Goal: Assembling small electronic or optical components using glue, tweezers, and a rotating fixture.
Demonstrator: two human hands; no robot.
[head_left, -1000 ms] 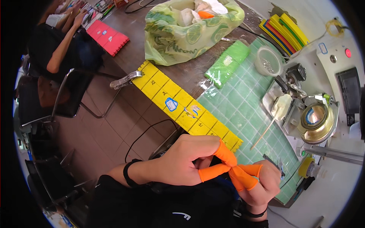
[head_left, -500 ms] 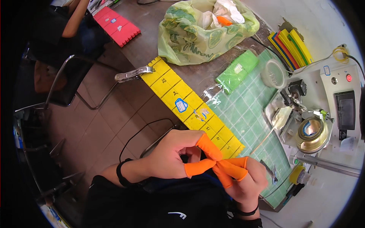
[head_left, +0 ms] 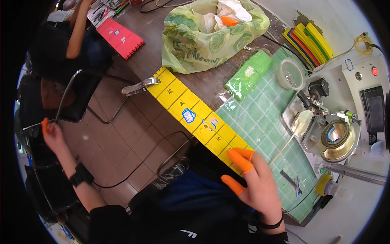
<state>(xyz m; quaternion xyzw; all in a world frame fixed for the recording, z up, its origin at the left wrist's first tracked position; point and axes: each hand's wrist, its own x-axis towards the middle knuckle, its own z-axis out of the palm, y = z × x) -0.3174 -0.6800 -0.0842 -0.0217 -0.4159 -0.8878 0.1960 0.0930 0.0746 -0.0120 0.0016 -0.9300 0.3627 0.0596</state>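
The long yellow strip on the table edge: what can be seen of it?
The long, foam-like yellow strip lies flat along one edge of the brown table. Dark cross lines divide it, with handwritten marks between; a white, blue-bordered label and a pale patch sit near its middle. Its far end is notched and held by a metal clamp. The right hand, wearing orange fingertip covers, overlaps its near end; contact cannot be told.

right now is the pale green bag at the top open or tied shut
Open: the bag gapes wide, with crumpled white material and an orange piece showing inside its mouth.
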